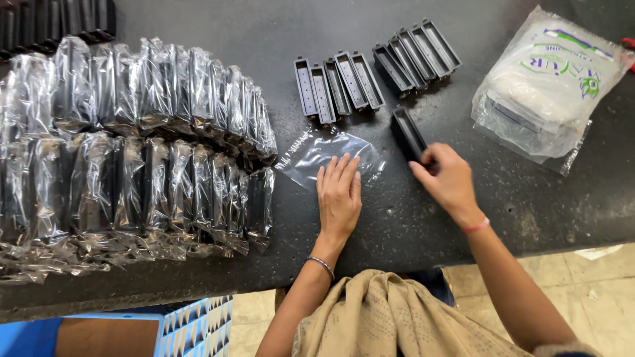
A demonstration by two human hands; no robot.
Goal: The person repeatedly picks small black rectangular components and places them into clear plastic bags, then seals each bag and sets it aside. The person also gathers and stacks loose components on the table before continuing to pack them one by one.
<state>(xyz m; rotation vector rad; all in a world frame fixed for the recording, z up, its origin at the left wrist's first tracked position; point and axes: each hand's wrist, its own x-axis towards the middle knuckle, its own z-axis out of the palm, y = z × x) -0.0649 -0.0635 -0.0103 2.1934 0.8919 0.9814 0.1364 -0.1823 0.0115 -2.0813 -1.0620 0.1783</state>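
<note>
My left hand lies flat, fingers together, on a small clear plastic bag on the dark tabletop. My right hand grips the near end of a narrow black plastic tray-shaped part lying just right of the bag. Beyond them, several more black parts stand in two loose rows, one row at the centre and another row to its right.
Two long rows of black parts wrapped in clear bags fill the table's left side. A bundle of empty clear bags with printing lies at the far right. A blue crate sits below the near edge.
</note>
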